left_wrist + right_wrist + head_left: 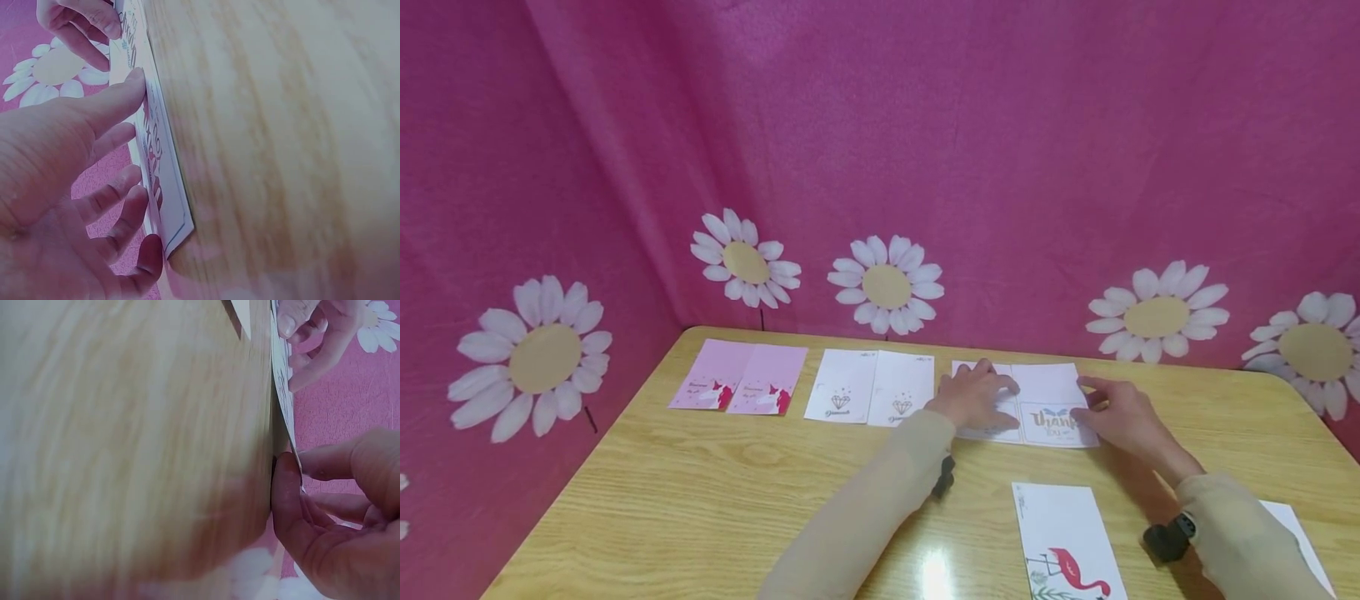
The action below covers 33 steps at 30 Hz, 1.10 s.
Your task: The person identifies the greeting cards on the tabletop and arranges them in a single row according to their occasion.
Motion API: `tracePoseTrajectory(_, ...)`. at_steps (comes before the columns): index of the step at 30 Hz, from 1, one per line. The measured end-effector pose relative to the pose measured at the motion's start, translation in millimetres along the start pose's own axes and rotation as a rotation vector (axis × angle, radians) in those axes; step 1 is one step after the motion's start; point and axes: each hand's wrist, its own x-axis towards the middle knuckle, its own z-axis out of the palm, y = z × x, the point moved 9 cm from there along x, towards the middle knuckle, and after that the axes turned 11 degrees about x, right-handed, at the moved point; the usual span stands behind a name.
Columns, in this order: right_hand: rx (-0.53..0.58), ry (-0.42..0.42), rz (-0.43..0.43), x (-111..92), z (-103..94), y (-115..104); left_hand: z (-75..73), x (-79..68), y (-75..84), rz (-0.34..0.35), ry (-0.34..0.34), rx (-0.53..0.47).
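On the wooden table [715, 500], two pink cards [739, 377] lie at ten o'clock and two diamond cards [870, 386] beside them. The left hand [973, 394] presses flat, fingers spread, on the left thank-you card [992, 425]; the right hand [1120, 417] pinches the right thank-you card's [1051, 398] edge at one o'clock. A flamingo card [1063, 542] lies at five o'clock.

2 pink cards [739, 377]; 2 diamond cards [870, 386]; 2 thank-you cards [1049, 406]; 1 flamingo card [1063, 540]; 2 hands [973, 394]

Bare table [715, 500] lies open front-left; the flamingo card [1063, 542] and, seemingly, another sheet [1292, 529] crowd front-right.
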Motion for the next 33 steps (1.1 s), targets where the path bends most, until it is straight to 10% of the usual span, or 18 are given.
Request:
tracePoseTrajectory(23,-0.282,-0.008,-0.250,4,5.9,-19,-8.3,-0.3,4.8,-0.011,0.013,0.077)
tracePoseTrajectory(33,-0.199,-0.020,-0.242,1,-0.9,-15,-10.5,-0.4,8.2,-0.007,-0.012,0.098)
